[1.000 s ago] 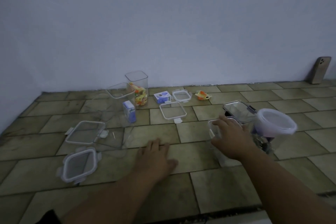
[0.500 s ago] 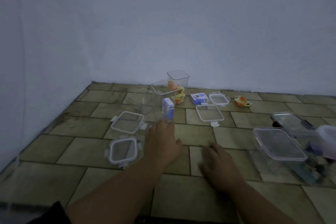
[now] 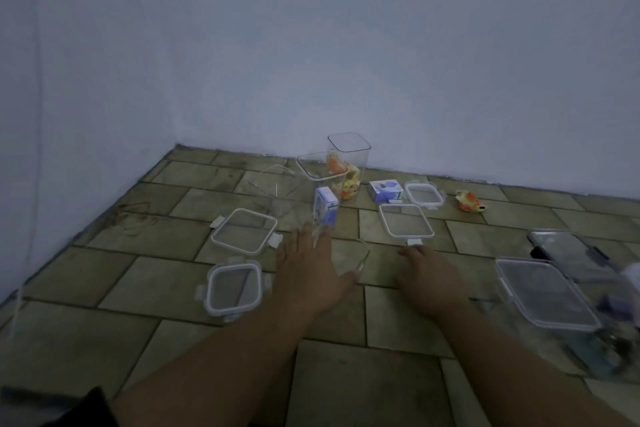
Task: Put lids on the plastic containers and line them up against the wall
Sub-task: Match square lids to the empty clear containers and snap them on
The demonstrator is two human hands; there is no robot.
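Observation:
My left hand (image 3: 311, 274) lies flat over the floor tiles, fingers straight, its tips by a faint clear container (image 3: 346, 253) and a blue-white carton (image 3: 325, 210). My right hand (image 3: 429, 281) reaches forward, holding nothing, its fingertips just short of a square lid (image 3: 406, 225). Left of my left hand lie a rectangular lid (image 3: 244, 230) and a clip lid (image 3: 233, 288). A small lid (image 3: 424, 194) lies farther back. Two tall open containers (image 3: 349, 156) (image 3: 320, 168) stand near the wall. At the right sits a lidded container (image 3: 547, 295).
The wall corner (image 3: 176, 146) lies at the back left. A blue box (image 3: 386, 191) and an orange toy (image 3: 469, 203) sit near the wall. A dark-lidded container (image 3: 568, 253) stands behind the lidded one. A wide clear tub (image 3: 273, 189) stands left of the tall containers.
My right hand left the container at the right, swung left and now reaches toward the square lid. My left hand slid forward. The view turned left.

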